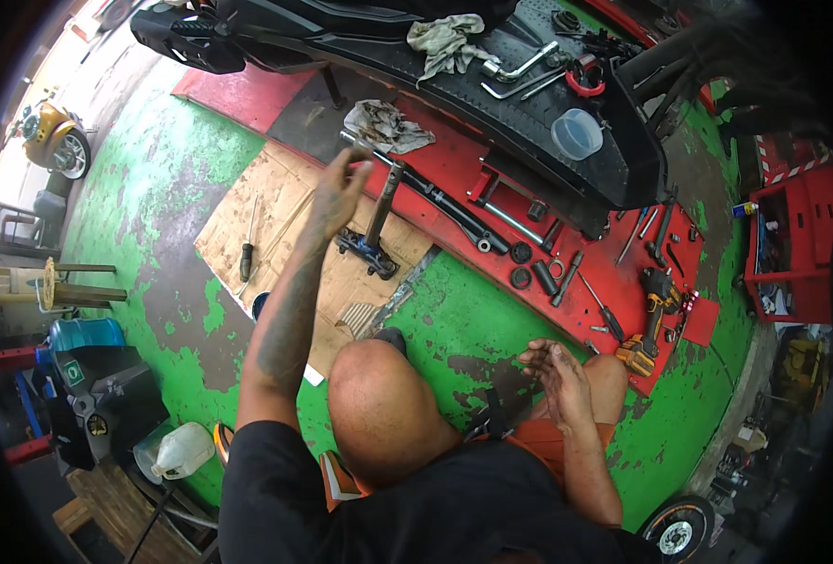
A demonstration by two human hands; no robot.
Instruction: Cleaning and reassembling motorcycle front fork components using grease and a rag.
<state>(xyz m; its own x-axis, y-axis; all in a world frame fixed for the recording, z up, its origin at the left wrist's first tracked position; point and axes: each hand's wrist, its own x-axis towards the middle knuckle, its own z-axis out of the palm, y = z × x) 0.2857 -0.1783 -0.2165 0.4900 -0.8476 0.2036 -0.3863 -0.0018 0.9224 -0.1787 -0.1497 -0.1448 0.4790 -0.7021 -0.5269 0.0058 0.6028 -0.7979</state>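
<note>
My left hand [341,193] is reached out over the cardboard sheet [280,211], its fingers apart and nothing seen in them. Just past the fingertips lies a fork leg [430,195], a silver and black tube along the red lift platform's edge. Beside the hand a steering stem with its triple clamp [369,246] rests on the cardboard. A screwdriver [246,258] with a dark handle lies left of my forearm. Above my right knee, my right hand [559,381] is held loosely curled, fingers apart and holding nothing.
On the red platform [496,282] lie a grey rag [388,127], ring-shaped parts, a screwdriver and a yellow-black power drill [651,324]. Above it, the black scooter's footboard carries wrenches, another rag [446,45] and a clear plastic tub [577,133]. A red tool cart [797,244] stands right.
</note>
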